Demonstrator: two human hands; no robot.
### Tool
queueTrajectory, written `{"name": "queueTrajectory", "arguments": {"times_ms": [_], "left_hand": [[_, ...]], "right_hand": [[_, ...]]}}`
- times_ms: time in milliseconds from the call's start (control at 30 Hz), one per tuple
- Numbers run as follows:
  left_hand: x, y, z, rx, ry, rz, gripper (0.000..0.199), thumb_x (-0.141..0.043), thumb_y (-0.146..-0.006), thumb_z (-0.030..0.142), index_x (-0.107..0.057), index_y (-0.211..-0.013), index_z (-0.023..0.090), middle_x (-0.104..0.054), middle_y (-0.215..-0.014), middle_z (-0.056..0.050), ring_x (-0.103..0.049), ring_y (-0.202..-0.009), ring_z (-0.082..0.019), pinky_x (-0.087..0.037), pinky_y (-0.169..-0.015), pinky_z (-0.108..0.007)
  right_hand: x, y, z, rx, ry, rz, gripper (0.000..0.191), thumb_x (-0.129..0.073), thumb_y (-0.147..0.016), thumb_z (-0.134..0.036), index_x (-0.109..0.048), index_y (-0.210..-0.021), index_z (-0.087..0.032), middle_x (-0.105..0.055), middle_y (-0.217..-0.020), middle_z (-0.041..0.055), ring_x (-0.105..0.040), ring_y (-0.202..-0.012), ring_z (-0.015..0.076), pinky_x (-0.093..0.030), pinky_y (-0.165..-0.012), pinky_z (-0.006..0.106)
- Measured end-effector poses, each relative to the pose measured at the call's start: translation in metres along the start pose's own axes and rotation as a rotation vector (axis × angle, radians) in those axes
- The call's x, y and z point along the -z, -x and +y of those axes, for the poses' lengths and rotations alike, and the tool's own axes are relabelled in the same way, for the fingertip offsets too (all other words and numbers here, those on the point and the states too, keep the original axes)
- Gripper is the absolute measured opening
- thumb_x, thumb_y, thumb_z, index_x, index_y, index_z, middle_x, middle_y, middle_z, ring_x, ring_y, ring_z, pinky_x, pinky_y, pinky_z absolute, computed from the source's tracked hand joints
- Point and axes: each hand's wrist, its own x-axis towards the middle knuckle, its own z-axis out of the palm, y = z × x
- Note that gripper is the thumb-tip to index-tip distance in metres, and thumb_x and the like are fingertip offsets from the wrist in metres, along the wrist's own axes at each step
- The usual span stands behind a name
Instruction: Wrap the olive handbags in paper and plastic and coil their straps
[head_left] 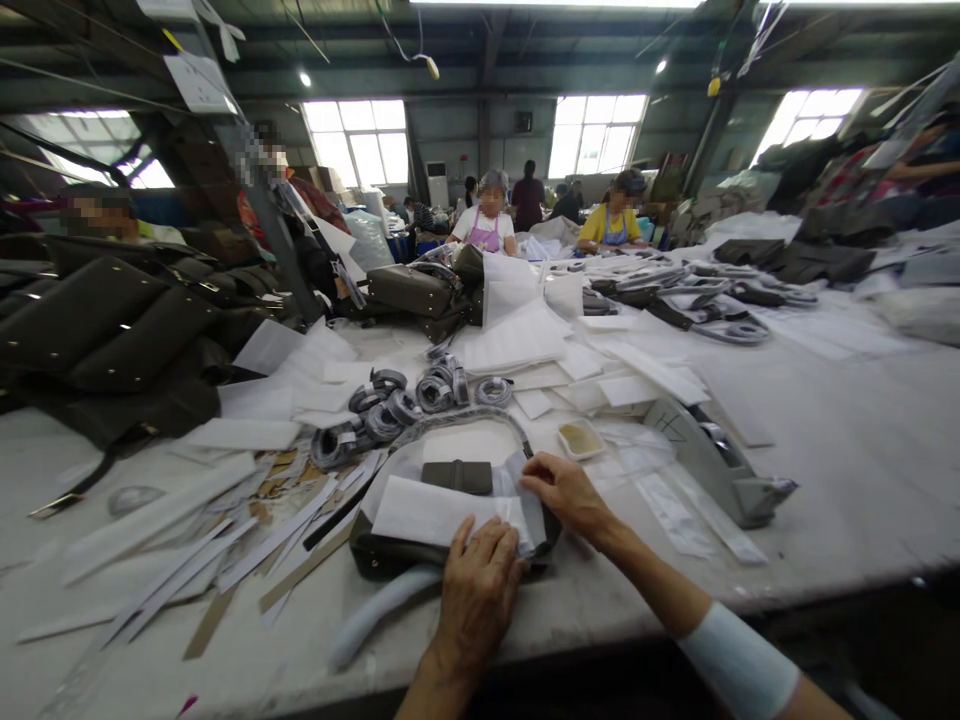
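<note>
The left hand [482, 580] lies palm-down, fingers slightly spread, on a white sheet [420, 512] over the bag [373, 556]; the right hand [564, 490] curls inward, its pinch unclear.

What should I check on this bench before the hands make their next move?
1. Left hand resting on the white sheet: ok.
2. Handbag lying on the bench: ok.
3. Handle arched beyond the sheet, not across it: ok.
4. Right hand gripping something firmly: cannot tell; its fingertips are at the bag's right side.
5. Tape dispenser free of hands: ok.
6. Space left of the bag free of paper strips: not ok.
</note>
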Motion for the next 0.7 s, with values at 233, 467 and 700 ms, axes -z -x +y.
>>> {"name": "queueTrajectory", "arguments": {"times_ms": [233, 467, 700], "left_hand": [[-0.003, 0.000, -0.015, -0.169, -0.073, 0.036, 0.024, -0.049, -0.097, 0.024, -0.062, -0.117, 0.021, -0.071, -0.111, -0.002, -0.065, -0.107, -0.016, -0.033, -0.110, -0.033], [-0.016, 0.000, -0.036, -0.318, -0.174, 0.110, 0.024, -0.049, -0.096, 0.027, -0.063, -0.115, 0.020, -0.073, -0.108, -0.004, -0.067, -0.098, -0.017, -0.036, -0.106, -0.037], [-0.015, -0.001, -0.041, -0.355, -0.194, 0.123, 0.023, -0.050, -0.095, 0.028, -0.063, -0.113, 0.022, -0.074, -0.106, -0.002, -0.069, -0.097, -0.016, -0.042, -0.100, -0.033]], "right_hand": [[0.169, 0.054, 0.065, -0.264, 0.067, 0.670, 0.040, -0.059, -0.078, -0.053, -0.068, -0.095, -0.018, -0.071, -0.085, 0.0077, -0.064, -0.077, 0.0217, -0.048, -0.075, 0.031], [0.240, 0.077, 0.130, -0.582, 0.131, 0.639, 0.034, -0.059, -0.076, -0.046, -0.068, -0.066, -0.015, -0.068, -0.067, 0.0084, -0.061, -0.068, 0.0192, -0.044, -0.062, 0.027], [0.236, 0.057, 0.140, -0.516, 0.000, 0.494, 0.031, -0.068, -0.066, -0.043, -0.067, -0.057, -0.013, -0.064, -0.054, 0.0057, -0.051, -0.048, 0.0114, -0.038, -0.048, 0.023]]}}
